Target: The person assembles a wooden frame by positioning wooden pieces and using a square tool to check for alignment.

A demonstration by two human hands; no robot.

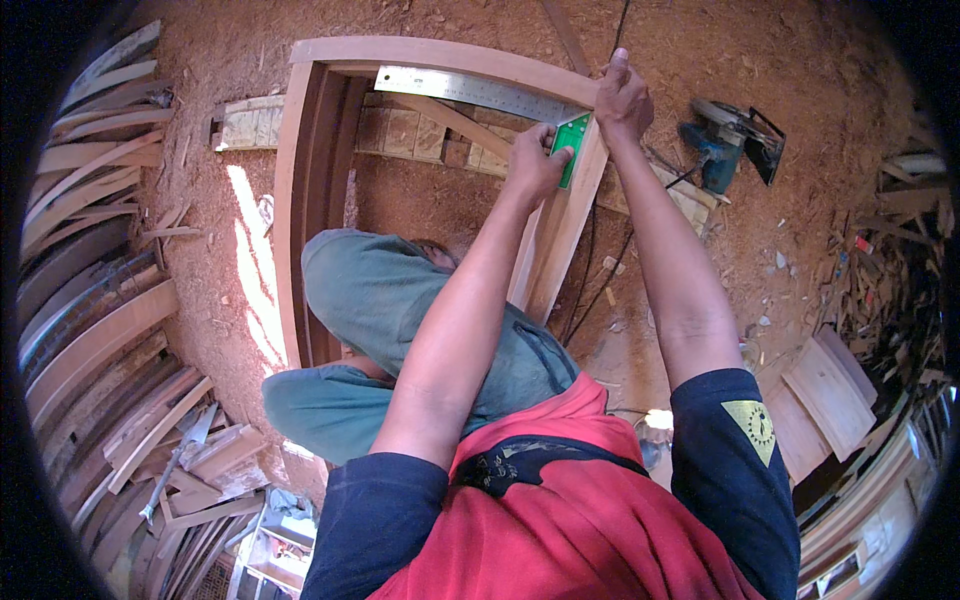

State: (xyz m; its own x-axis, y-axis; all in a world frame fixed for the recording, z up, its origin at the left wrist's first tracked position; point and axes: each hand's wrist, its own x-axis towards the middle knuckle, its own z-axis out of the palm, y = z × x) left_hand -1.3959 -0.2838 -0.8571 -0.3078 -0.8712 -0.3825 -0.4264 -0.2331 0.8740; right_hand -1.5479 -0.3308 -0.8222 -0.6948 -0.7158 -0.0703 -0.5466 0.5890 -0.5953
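Note:
A try square with a steel blade and a green handle lies against the inside of the far right corner of a wooden frame. Its blade runs along the frame's far rail, and the handle follows the right rail. My left hand grips the green handle between thumb and fingers. Around the outside of that same corner, my right hand is closed on the wood, thumb pointing up and away. The palm hides the end of the corner joint.
A blue circular saw rests on the ground at the right, its dark cord trailing past the frame. Stacked boards line the left. Scrap wood and planks lie at the right. A wooden beam passes beneath the frame.

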